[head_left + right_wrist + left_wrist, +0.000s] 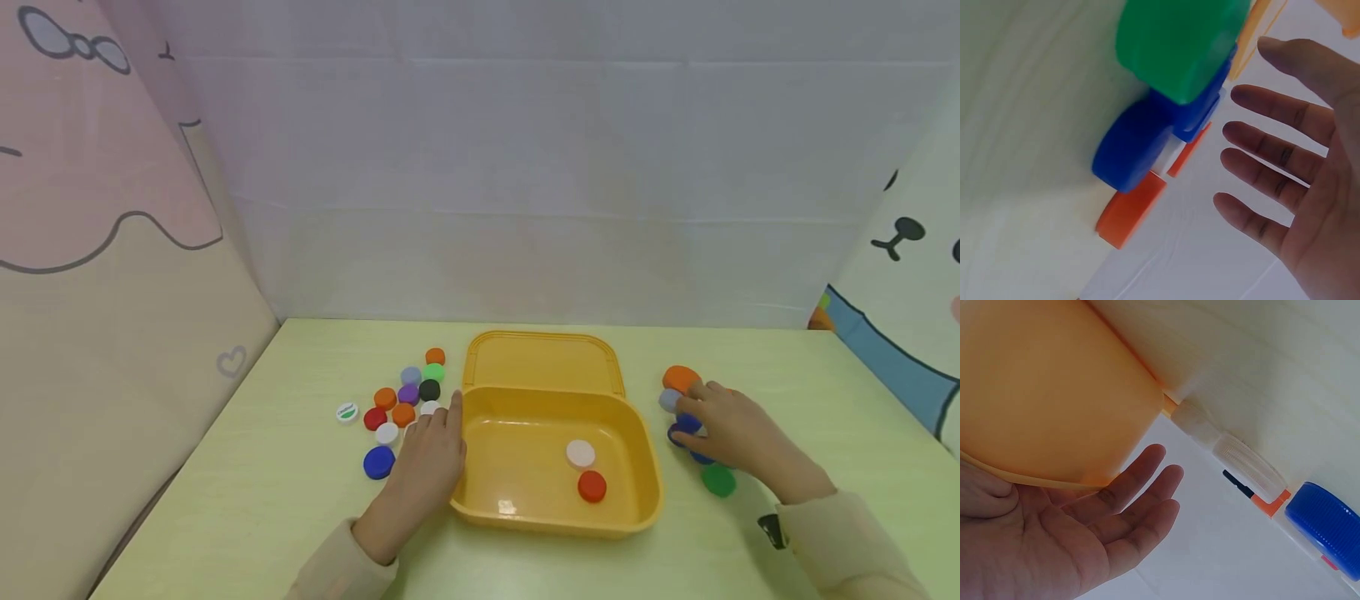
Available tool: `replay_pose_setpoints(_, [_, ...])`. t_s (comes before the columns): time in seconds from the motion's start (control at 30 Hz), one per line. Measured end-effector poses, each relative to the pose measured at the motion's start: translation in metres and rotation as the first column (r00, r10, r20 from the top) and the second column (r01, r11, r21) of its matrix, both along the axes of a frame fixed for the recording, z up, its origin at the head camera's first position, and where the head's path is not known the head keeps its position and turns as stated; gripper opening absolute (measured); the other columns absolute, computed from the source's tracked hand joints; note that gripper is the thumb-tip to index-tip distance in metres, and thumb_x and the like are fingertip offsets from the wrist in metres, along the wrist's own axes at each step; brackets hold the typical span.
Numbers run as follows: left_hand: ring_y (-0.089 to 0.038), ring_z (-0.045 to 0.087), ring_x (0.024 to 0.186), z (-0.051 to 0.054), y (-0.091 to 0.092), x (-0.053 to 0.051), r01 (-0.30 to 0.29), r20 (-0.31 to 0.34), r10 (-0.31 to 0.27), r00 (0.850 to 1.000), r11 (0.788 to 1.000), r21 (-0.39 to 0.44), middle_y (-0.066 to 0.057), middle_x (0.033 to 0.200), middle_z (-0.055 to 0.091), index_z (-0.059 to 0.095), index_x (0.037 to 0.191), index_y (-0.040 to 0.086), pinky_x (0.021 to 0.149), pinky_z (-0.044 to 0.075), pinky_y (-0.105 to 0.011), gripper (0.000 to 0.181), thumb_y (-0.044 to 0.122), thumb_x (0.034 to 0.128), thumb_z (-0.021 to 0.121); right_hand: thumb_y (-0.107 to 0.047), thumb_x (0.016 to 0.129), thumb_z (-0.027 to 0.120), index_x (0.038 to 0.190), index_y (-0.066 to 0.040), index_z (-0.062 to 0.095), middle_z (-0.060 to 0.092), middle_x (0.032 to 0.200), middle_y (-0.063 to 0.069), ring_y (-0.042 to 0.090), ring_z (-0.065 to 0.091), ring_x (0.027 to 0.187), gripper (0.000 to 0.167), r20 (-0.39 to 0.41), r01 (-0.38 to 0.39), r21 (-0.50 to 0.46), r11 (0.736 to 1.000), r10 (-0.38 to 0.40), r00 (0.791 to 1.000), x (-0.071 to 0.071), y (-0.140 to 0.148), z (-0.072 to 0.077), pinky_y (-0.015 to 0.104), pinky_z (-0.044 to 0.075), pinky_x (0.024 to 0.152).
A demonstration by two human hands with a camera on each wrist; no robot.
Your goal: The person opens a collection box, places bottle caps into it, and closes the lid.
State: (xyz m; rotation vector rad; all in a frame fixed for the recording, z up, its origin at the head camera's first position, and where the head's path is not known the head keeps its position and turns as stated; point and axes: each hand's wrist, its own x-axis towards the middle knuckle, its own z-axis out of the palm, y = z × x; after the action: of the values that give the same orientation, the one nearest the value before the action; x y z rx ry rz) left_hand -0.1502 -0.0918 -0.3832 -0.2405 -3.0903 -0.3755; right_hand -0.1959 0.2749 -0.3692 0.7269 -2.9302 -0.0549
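My left hand (pixel 427 454) rests against the left rim of a yellow plastic box (pixel 517 521), its index finger lying along the edge. In the left wrist view the other fingers (pixel 1138 515) are loosely extended beside the box wall, and part of the hand is hidden behind the rim. The right hand (pixel 723 429) hovers over the right group of bottle caps, its fingers spread and apart from them in the right wrist view. Around it are a green cap (pixel 718 481), several blue caps (pixel 1132 147) and an orange cap (pixel 681 379). A pale pink cap (pixel 581 454) and a red cap (pixel 592 487) lie inside the box.
The box's lid (pixel 543 358) lies folded back behind it. Left of the box are several more caps, among them a blue cap (pixel 379 462), a black cap (pixel 430 390) and a white printed cap (pixel 347 412). A pale curtain (pixel 540 192) hangs behind the table.
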Motion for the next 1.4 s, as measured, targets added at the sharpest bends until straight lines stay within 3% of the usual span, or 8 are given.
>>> replay_pose_setpoints(0.43, [-0.028, 0.049, 0.109, -0.001, 0.0, 0.0, 0.007, -0.002, -0.007, 1.0, 1.0, 0.008, -0.013, 0.12, 0.053, 0.026, 0.143, 0.007, 0.097, 0.041, -0.044, 0.058, 0.022, 0.0924, 0.049, -0.025, 0.067, 0.078, 0.085, -0.014, 0.065, 0.053, 0.081, 0.0, 0.013, 0.042, 0.068, 0.025, -0.035, -0.054, -0.019, 0.998, 0.054, 0.998, 0.002, 0.005, -0.009, 0.027, 0.038, 0.056])
replay_pose_setpoints(0.93, [-0.028, 0.05, 0.107, -0.002, -0.001, -0.001, 0.008, -0.025, -0.008, 1.0, 1.0, 0.01, -0.013, 0.118, 0.053, 0.027, 0.143, 0.007, 0.096, 0.042, -0.043, 0.058, 0.022, 0.0923, 0.05, -0.022, 0.066, 0.079, 0.087, -0.014, 0.065, 0.052, 0.083, 0.001, 0.014, 0.042, 0.071, 0.026, -0.026, -0.045, -0.007, 0.999, 0.045, 0.999, 0.001, 0.005, -0.015, 0.027, 0.038, 0.056])
replay_pose_setpoints(1.4, [-0.028, 0.05, 0.106, 0.0, -0.001, 0.0, 0.002, -0.023, -0.002, 1.0, 1.0, 0.006, -0.013, 0.118, 0.054, 0.027, 0.143, 0.006, 0.095, 0.042, -0.042, 0.057, 0.021, 0.0923, 0.049, -0.025, 0.067, 0.078, 0.089, -0.014, 0.064, 0.051, 0.082, 0.0, 0.015, 0.041, 0.072, 0.028, -0.097, -0.086, -0.017, 0.996, 0.084, 0.992, 0.002, 0.002, -0.008, 0.027, 0.036, 0.056])
